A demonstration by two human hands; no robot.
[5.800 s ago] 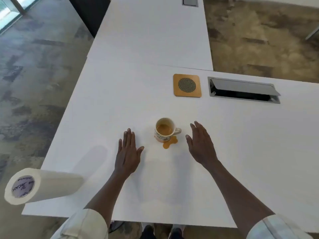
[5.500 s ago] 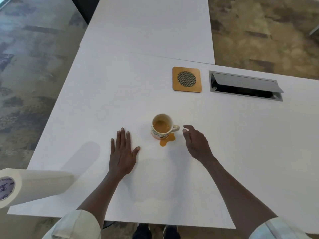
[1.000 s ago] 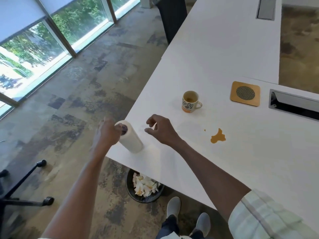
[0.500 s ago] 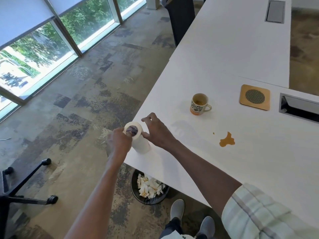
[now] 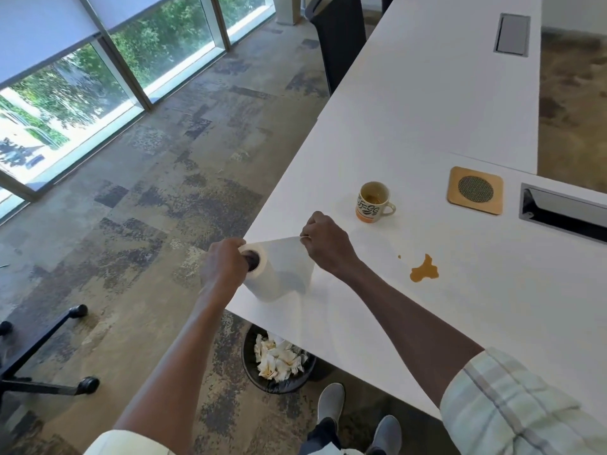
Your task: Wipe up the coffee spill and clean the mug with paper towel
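Head view: white table (image 5: 427,119) above patterned floor (image 5: 157,178); both hands' grip holds paper towel roll (image 5: 279,274).

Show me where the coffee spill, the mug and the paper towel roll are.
coffee spill (image 5: 423,270): head view, middle of the puddle.
mug (image 5: 370,208): head view, printed outer wall.
paper towel roll (image 5: 272,284): head view, white side.

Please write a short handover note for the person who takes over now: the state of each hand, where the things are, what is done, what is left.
Left hand grips the paper towel roll at the table's near-left edge.
Right hand pinches a sheet pulled out from the roll, not yet torn off.
Mug stands upright beside the coaster, apart from the coffee spill.
Done: sheet drawn out.
Left: tear it off, wipe the spill, clean the mug.
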